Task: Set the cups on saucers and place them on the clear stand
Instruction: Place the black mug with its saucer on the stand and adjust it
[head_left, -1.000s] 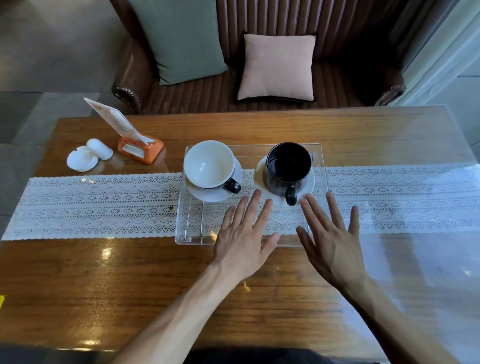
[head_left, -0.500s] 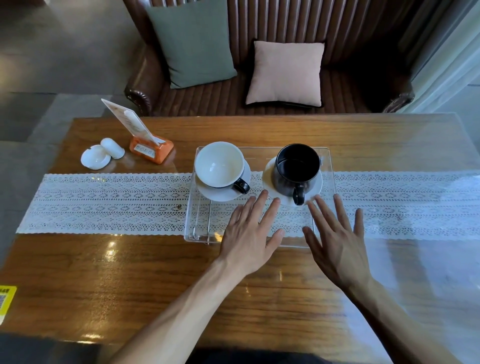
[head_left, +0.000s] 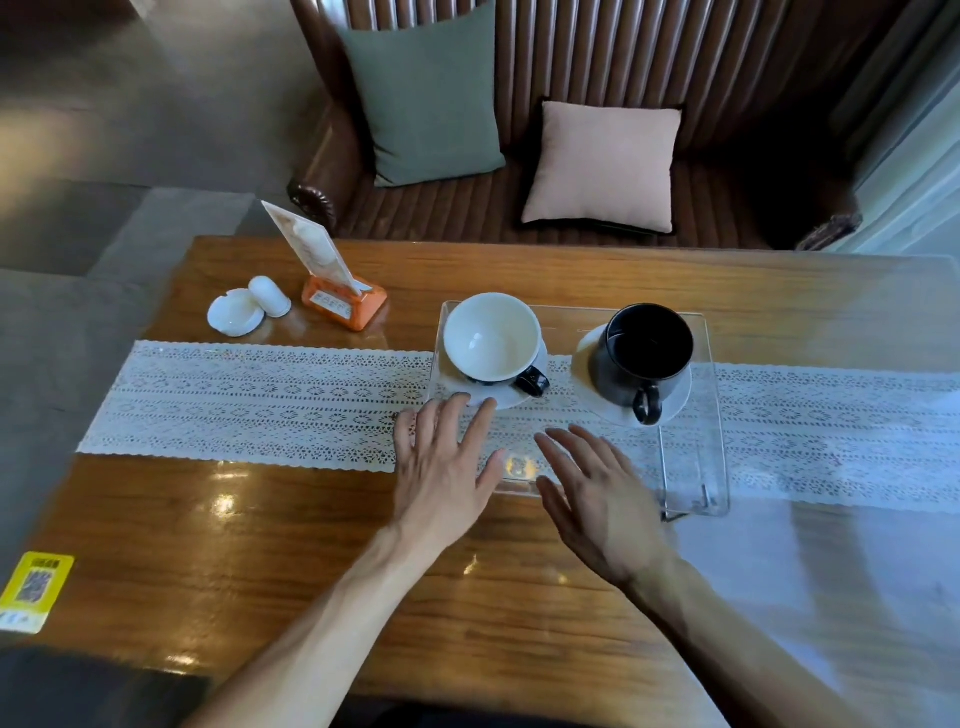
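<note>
Both the left hand (head_left: 441, 467) and right hand (head_left: 597, 499) lie flat with fingers spread at the near edge of the clear stand (head_left: 696, 467). On it stand a white cup (head_left: 491, 338) and black cup (head_left: 644, 353), each on a white saucer (head_left: 675, 400). No writing is legible.

We are seeing a white cup (head_left: 491, 335) with a dark handle sitting upright on a white saucer (head_left: 511, 399) at the far left corner of the clear stand (head_left: 696, 467). A black cup (head_left: 641, 353) is standing upright on a second white saucer (head_left: 675, 402) near the stand's far right corner, its handle pointing toward the near edge. The stand is lying across the lace runner (head_left: 260, 402).
</note>
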